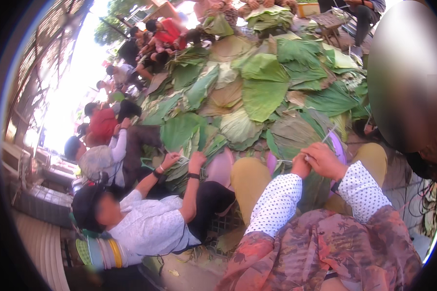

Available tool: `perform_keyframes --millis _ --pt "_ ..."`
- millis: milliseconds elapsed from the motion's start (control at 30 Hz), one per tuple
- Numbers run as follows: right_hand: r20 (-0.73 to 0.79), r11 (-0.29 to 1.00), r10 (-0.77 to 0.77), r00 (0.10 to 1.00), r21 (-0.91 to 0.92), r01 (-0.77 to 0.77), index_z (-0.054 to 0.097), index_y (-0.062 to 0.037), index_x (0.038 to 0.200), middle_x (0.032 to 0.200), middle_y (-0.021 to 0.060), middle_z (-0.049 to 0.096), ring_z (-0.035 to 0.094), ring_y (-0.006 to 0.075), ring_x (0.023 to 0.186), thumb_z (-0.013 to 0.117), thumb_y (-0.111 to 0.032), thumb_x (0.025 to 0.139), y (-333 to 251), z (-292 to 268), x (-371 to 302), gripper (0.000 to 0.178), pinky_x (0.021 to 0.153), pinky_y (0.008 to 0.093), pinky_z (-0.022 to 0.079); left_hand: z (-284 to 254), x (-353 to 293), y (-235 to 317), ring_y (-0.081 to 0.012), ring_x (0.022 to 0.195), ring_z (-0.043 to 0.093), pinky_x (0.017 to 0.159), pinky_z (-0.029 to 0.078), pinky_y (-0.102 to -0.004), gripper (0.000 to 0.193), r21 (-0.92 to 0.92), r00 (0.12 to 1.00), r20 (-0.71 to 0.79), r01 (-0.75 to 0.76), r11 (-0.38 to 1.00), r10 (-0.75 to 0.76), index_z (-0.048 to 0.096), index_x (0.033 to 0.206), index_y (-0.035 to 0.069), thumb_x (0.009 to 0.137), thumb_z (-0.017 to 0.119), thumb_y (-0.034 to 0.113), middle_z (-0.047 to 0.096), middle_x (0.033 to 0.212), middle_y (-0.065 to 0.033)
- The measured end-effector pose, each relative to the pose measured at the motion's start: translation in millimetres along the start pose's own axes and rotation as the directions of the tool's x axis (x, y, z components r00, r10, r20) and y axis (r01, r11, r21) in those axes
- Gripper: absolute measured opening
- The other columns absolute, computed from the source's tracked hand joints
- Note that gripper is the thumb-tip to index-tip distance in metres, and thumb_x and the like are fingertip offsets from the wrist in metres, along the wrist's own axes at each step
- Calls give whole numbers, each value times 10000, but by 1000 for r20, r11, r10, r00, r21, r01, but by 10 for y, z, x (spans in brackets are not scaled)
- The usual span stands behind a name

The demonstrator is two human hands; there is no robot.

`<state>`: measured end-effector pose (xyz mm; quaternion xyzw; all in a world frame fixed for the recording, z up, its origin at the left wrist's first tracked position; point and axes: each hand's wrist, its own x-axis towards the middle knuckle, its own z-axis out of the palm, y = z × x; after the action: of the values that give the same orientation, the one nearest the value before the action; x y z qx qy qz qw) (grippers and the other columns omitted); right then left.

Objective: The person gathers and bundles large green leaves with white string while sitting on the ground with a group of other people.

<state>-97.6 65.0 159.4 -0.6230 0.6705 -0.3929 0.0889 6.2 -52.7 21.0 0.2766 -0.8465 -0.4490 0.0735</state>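
My left hand (301, 166) and my right hand (327, 162) meet over my lap, fingers closed together in a pinch. A thin pale strand (330, 133) sticks up past the right fingers, and another short end shows left of the left hand. The fingers cover the part between. Below them a large green leaf (311, 190) lies between my knees, across a purple plastic basin (338, 144) whose rim shows on both sides. Beyond my knees spreads a heap of big flat leaves (264, 87), some green, some dried brown.
At my left a co-worker (150, 218) in a light shirt sits close, hands on a pale strand above a pink basin (220, 167). More people sit around the heap, at the left and far side. Dark cables (422, 196) hang at the right.
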Motion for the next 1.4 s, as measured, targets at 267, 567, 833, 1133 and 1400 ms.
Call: perform_keyframes --millis 267,567,833,1133,1400 --pt "203 911 239 949 -385 -147 687 -43 915 924 161 668 628 361 940 639 -126 870 266 -63 -175 106 938 502 381 -66 -141 183 -337 1077 650 934 483 -448 320 49 986 -107 -124 991 129 725 1133 126 1012 525 344 715 1113 -131" --pt "-1 956 221 975 -198 -217 651 -41 863 875 186 646 619 415 878 625 -151 877 478 -88 -355 114 758 521 481 -106 -109 237 -296 1040 644 922 446 -441 335 53 994 -104 -19 998 24 731 1102 162 1014 493 382 715 1046 -103" --pt "-2 925 314 949 -226 -307 658 -38 875 886 201 647 626 424 865 635 -175 886 447 -126 -411 139 742 514 492 -210 -226 343 -308 1110 588 999 349 -505 346 321 983 -165 -19 947 75 734 1057 197 1023 443 381 691 1087 -85" --pt "276 989 137 951 -95 -115 710 -52 916 896 182 674 655 380 878 661 -186 872 357 -37 -480 149 755 460 519 -213 -51 109 -343 1018 678 912 467 -491 338 107 998 -20 56 993 -54 750 1007 153 965 509 386 734 1041 -114" --pt "112 976 203 973 -102 -192 695 -19 902 927 192 676 632 379 963 651 -195 893 451 70 -347 182 822 444 495 -228 -140 236 -304 1032 656 917 439 -449 296 172 988 -155 25 985 2 756 968 125 921 602 374 732 999 -98"
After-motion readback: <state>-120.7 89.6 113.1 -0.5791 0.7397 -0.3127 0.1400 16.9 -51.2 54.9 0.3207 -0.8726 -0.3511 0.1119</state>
